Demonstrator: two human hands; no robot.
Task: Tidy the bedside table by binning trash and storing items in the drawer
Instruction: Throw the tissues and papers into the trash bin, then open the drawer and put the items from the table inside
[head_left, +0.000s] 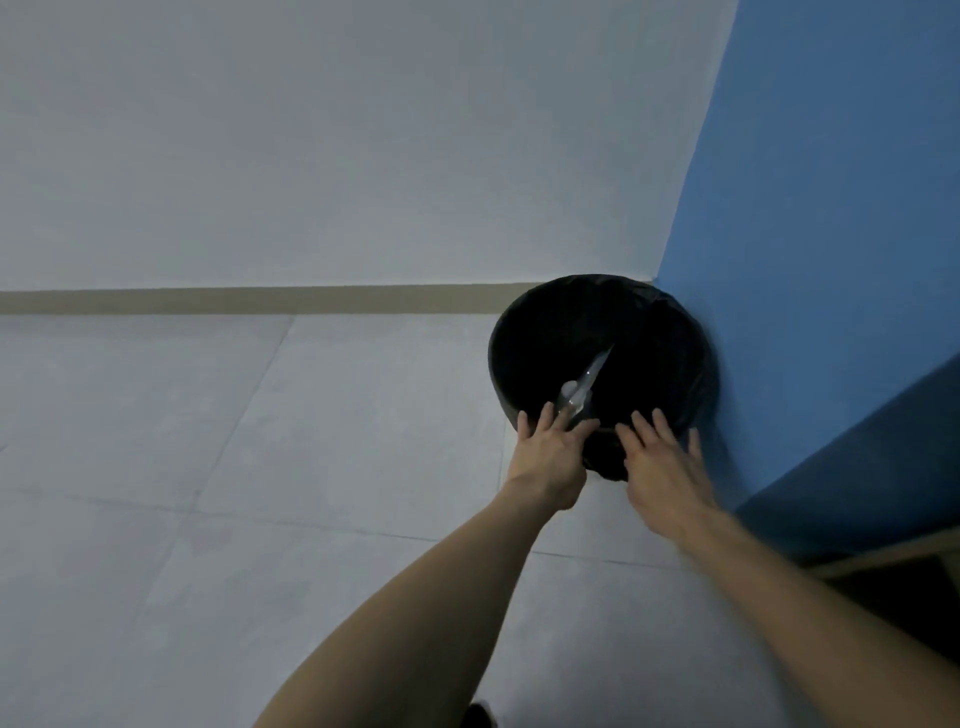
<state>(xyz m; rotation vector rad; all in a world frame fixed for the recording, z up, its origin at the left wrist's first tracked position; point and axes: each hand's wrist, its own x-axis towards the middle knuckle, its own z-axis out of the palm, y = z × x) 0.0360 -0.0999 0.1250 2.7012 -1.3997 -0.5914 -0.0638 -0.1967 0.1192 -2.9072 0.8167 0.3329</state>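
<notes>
A round black bin (670, 332) lined with a black bag stands on the floor in the corner beside the blue wall. My left hand (548, 457) reaches to the bin's near rim with its fingers straight and spread. A clear plastic piece of trash (584, 387) slants over the bin's opening just beyond those fingertips; whether they still touch it I cannot tell. My right hand (662, 467) hovers over the near right rim with spread, straight fingers and holds nothing; it is slightly blurred.
A blue wall (831, 208) runs along the right and a pale wall (311, 145) with a beige skirting board (234, 300) along the back. Grey floor tiles (208, 467) spread to the left. A wooden furniture edge (898, 558) shows at the lower right.
</notes>
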